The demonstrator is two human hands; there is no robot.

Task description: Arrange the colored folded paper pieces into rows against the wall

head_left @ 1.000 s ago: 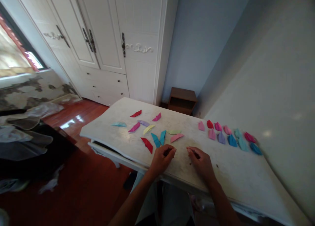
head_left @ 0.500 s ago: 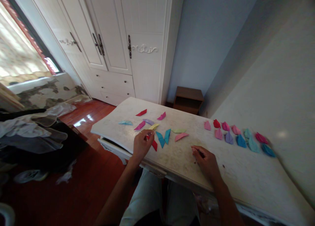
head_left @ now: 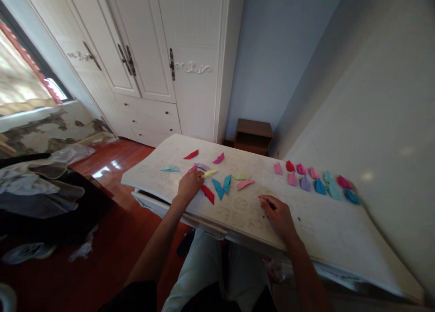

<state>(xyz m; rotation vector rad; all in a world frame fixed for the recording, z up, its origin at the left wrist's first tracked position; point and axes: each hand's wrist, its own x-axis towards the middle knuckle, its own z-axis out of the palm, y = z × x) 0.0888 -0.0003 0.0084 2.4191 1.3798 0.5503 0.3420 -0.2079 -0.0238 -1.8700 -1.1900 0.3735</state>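
My left hand (head_left: pixel 190 185) reaches over the table's left half with its fingers bent together. Its fingertips meet the near end of a yellow folded paper piece (head_left: pixel 210 173). Partly behind that hand lies a magenta folded piece (head_left: pixel 190 170), and a lilac one (head_left: pixel 203 166) sits just beyond. A red folded piece (head_left: pixel 208 194) is right beside the hand, with two blue ones, one of them here (head_left: pixel 218 188), to its right. My right hand (head_left: pixel 277 216) rests on the table with fingers curled closed; nothing shows in them. Nearest to it is a pink folded piece (head_left: pixel 245 184).
Two rows of opened-out folded papers, among them a blue one (head_left: pixel 320 186), stand along the wall side of the white table (head_left: pixel 238 216). More flat pieces lie farther back, including a red one (head_left: pixel 191 154). A brown cabinet (head_left: pixel 253 128) and white wardrobe (head_left: pixel 200 99) stand beyond.
My left hand has moved slightly away from me, off the red piece and onto the yellow one. The right hand has stayed in place. The view has shifted a little.
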